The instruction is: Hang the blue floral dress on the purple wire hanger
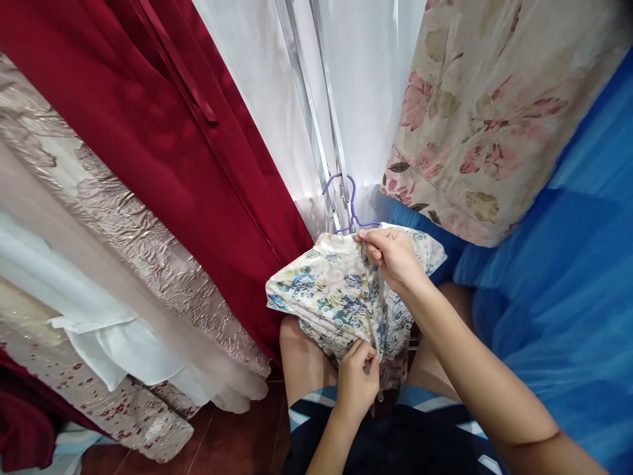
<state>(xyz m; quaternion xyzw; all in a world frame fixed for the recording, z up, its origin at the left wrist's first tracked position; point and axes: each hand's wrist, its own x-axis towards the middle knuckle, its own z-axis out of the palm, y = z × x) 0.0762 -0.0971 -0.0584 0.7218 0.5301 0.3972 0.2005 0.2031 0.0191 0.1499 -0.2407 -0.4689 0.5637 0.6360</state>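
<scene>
- The floral garment sits just below the centre of the view, towards 6 o'clock, over the lap and between the knees, its short sleeves fanned out to 9 and 2 o'clock
- Done, as far as shows: the purple hanger appears to be inside the garment's shoulders, with its hook rising from the neckline towards 12 o'clock
- The hook overlaps the pale metal rails behind it; whether it hangs from them I cannot tell
- The right hand, at the garment's neckline, has thumb and forefinger pinched on the cloth just under the hanger's neck
- The left hand, at 6 o'clock from the neckline, has its fingers curled in and pinching the cloth lower down the same line
- Between the hands runs a greyish central strip; zip, placket or open gap, I cannot tell
- Judged from this, the work looks partway: garment on its hanger, both hands busy along the strip
- What seems left is that strip, which does not show as neatly fastened over its whole length; the lower part is bunched and partly hidden
- Red cloth hangs at 10 o'clock, pink-flowered cloth at 1, and blue fabric at 4
</scene>
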